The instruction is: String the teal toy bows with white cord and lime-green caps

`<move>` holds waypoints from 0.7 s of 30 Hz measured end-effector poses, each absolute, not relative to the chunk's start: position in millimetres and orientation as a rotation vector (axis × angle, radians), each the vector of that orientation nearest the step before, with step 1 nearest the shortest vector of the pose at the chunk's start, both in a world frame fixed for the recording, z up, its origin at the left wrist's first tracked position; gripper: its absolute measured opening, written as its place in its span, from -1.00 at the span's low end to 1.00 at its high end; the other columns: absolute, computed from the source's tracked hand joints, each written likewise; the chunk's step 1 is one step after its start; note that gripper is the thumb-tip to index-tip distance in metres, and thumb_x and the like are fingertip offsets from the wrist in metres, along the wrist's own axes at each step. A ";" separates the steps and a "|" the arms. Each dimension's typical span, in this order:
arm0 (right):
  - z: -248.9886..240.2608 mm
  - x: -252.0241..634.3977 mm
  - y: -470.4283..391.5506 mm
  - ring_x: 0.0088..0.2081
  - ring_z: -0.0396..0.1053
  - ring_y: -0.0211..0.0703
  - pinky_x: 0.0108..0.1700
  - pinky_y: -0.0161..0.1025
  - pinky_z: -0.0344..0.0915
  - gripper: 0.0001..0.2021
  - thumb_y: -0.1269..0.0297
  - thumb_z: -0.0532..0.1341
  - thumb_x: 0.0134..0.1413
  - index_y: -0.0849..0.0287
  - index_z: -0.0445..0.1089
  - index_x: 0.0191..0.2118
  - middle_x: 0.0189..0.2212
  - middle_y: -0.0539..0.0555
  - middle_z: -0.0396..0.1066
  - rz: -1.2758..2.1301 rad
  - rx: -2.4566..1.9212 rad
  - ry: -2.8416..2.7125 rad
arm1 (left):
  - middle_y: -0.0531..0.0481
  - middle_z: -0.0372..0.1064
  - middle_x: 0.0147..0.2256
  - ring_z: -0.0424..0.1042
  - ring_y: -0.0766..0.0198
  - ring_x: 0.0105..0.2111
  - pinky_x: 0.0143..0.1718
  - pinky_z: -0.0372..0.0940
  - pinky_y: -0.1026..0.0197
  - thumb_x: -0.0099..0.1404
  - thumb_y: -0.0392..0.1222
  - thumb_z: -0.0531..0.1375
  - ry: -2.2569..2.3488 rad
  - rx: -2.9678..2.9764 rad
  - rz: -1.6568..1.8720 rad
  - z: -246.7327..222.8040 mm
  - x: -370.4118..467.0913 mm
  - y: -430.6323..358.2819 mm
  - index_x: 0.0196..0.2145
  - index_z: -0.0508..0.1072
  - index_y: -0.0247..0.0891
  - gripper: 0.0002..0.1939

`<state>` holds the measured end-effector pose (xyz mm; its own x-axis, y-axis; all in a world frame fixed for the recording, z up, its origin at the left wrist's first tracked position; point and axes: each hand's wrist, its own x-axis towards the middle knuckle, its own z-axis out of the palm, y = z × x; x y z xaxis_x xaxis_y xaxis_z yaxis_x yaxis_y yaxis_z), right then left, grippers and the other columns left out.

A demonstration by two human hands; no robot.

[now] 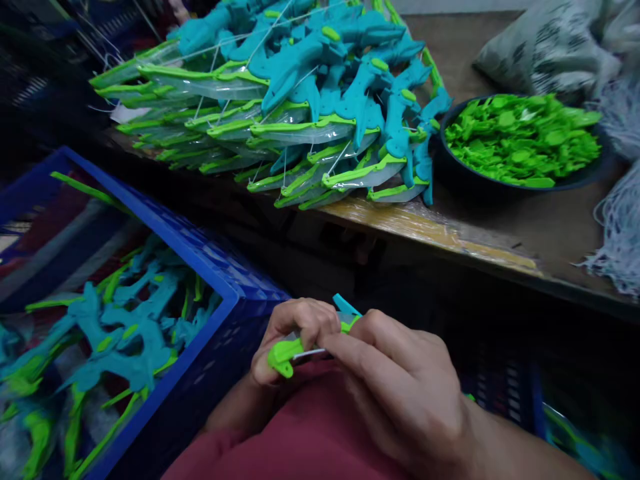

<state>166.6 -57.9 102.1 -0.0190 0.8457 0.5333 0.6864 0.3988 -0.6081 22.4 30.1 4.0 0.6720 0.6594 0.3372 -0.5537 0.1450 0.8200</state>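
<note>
At lower centre, the left hand holds a green piece, the right hand pinching its white string; a blue crate stands lower left.

Green piece with string (white)

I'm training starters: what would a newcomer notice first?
First, the big turquoise-and-green heap on the table, upper middle. Right of it sits a dark bowl of bright green pieces. Below, the left hand grips a green part, its white string meeting the right hand.
</note>
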 end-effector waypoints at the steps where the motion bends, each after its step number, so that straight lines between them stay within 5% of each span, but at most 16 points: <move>1: 102.4 165.8 -57.7 -0.49 0.29 -0.33 -0.48 -0.39 0.31 -0.79 0.50 0.09 0.36 0.16 0.47 -0.19 -0.47 -0.05 0.34 0.216 -1.339 -1.750 | 0.12 0.18 -0.66 0.28 0.28 -0.61 -0.38 0.24 0.13 0.15 0.58 0.15 0.059 1.120 0.898 2.6 24.1 31.2 -0.51 0.22 -0.17 -0.31; 17: 91.1 160.2 -58.1 -0.47 0.24 -0.34 -0.44 -0.39 0.24 -0.77 0.49 0.09 0.41 0.33 0.49 -0.21 -0.48 -0.02 0.29 0.185 -1.289 -1.760 | 0.09 0.25 -0.66 0.32 0.25 -0.61 -0.42 0.28 0.12 0.15 0.54 0.18 0.041 1.192 0.814 9.9 29.9 34.6 -0.52 0.26 -0.14 -0.35; 21: 86.4 157.8 -61.2 -0.38 0.35 -0.30 -0.28 -0.38 0.34 -0.75 0.47 0.05 0.44 0.27 0.47 -0.20 -0.44 0.01 0.33 0.226 -1.281 -1.758 | 0.13 0.23 -0.66 0.32 0.32 -0.61 -0.40 0.27 0.13 0.14 0.58 0.16 0.106 1.214 0.795 11.8 26.3 31.8 -0.57 0.21 -0.16 -0.30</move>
